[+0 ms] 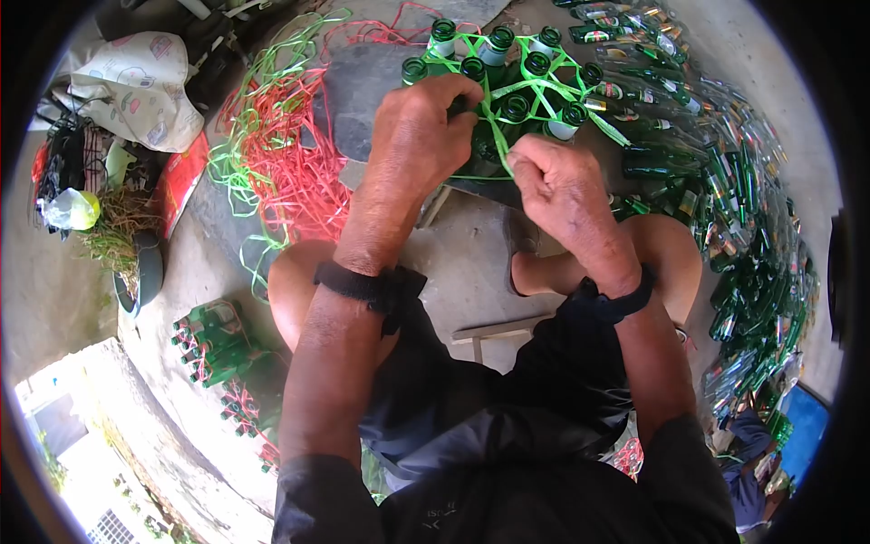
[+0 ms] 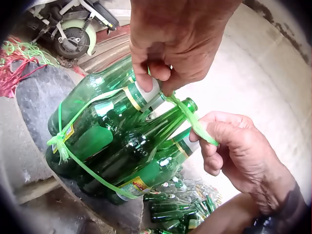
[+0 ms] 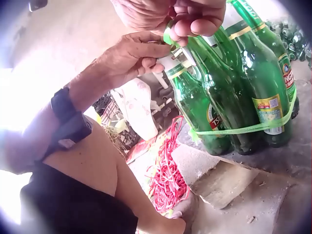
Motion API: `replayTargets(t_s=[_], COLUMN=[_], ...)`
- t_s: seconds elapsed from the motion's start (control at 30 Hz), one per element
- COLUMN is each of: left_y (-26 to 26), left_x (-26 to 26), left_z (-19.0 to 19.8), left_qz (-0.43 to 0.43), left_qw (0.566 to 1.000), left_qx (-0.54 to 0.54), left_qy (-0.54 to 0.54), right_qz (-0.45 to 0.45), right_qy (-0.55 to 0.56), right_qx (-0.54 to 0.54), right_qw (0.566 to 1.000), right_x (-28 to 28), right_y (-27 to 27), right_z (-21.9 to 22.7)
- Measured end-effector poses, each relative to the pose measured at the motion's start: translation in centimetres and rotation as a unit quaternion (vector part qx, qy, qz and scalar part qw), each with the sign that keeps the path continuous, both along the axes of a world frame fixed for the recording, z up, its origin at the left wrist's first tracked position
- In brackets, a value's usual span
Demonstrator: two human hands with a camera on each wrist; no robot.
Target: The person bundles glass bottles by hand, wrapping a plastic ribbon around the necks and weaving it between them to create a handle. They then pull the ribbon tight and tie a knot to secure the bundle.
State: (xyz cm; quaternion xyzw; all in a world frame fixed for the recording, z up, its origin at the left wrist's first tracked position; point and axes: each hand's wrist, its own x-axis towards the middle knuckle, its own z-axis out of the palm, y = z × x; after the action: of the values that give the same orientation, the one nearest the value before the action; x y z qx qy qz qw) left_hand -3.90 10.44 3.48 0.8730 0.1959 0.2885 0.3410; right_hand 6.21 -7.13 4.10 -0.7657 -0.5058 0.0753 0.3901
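Green glass beer bottles (image 2: 131, 141) stand upright in a tight cluster on a dark slab. Green plastic strapping (image 3: 239, 129) runs round their lower bodies, with a knot on one side, and more of it criss-crosses between the necks. My left hand (image 1: 421, 136) is at the necks on the near left side, thumb and fingers pinching the strap beside a bottle's white neck label. In my right hand (image 1: 566, 186), the strap's tail (image 2: 197, 124) is pinched between thumb and curled fingers, to the right of the left hand. The strap stretches between both hands.
Loose green bottles (image 1: 716, 181) lie heaped along the right side. Red and green strapping (image 1: 290, 154) is piled at left. Tied bottle bundles (image 1: 217, 340) stand on the floor at lower left. A wheeled vehicle (image 2: 73, 39) is parked behind, near a white sack (image 1: 136, 86).
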Motion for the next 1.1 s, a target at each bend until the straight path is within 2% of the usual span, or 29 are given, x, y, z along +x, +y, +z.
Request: replayTargets(t_s=[0.13,0.27,0.37,0.5,0.7,0.93,1.1], left_y=[0.1,0.4,0.2,0.1,0.3,0.1,0.1], left_x=[0.0,0.1,0.1,0.0,0.0,0.0,0.0], left_z=[-0.3,-0.5,-0.3,-0.4,-0.5,-0.4,-0.5], left_qz=[0.007,0.008,0.011,0.009,0.005,0.006,0.007], left_qw=[1.000,1.000,1.000,1.000,1.000,1.000,1.000], left_qx=[0.001,0.009,-0.002,0.010,0.007,0.013,-0.004], left_qy=[-0.002,-0.004,-0.001,-0.001,-0.005,-0.005,-0.004], right_qz=[0.031,0.055,0.046,0.043,0.049,0.051,0.061], right_qy=[-0.019,-0.057,-0.079,-0.090,-0.088,-0.057,-0.070], right_qx=[0.043,0.025,0.011,0.026,-0.004,0.024,0.002], right_qw=[0.998,0.997,0.996,0.995,0.995,0.997,0.996], right_x=[-1.1,-0.2,0.7,-0.9,0.3,-0.9,-0.3], right_y=[1.7,1.5,0.6,1.8,1.2,2.0,1.8], right_z=[-1.7,-1.7,-2.0,-2.8,-2.3,-2.1,-2.2])
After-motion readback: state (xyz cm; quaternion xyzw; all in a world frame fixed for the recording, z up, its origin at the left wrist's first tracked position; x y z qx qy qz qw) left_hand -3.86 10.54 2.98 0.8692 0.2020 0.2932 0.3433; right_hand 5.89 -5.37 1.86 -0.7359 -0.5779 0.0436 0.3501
